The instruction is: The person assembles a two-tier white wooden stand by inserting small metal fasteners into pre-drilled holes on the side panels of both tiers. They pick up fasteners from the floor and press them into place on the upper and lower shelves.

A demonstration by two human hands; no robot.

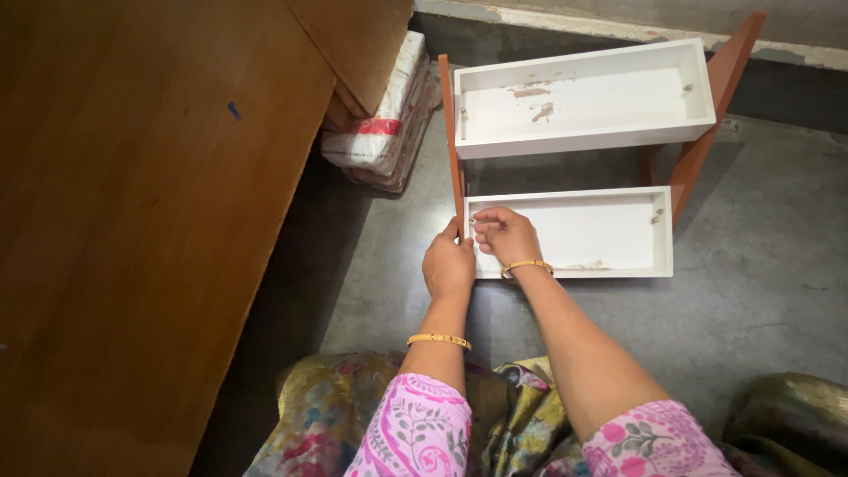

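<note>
Head view looking down at a grey floor (760,265) where a small shelf unit is lying – two white box shelves between brown side panels. Left hand (449,265) is resting against the outside of the left brown side panel (454,150), fingers curled, near the lower white box (592,231); whether it is actually gripping the panel edge I cannot tell. Right hand (505,235) is sitting inside the left end of the lower box, fingertips pinched together at the inner wall – anything between them is too small to make out. Both wrists are wearing gold bangles. Upper white box (583,97) is lying further away, with brownish smears on its inner face. Right brown side panel (715,106) is leaning at an angle. Large wooden board (150,203) is filling the left side, with a white wrapped bundle (384,115) just beside it.
</note>
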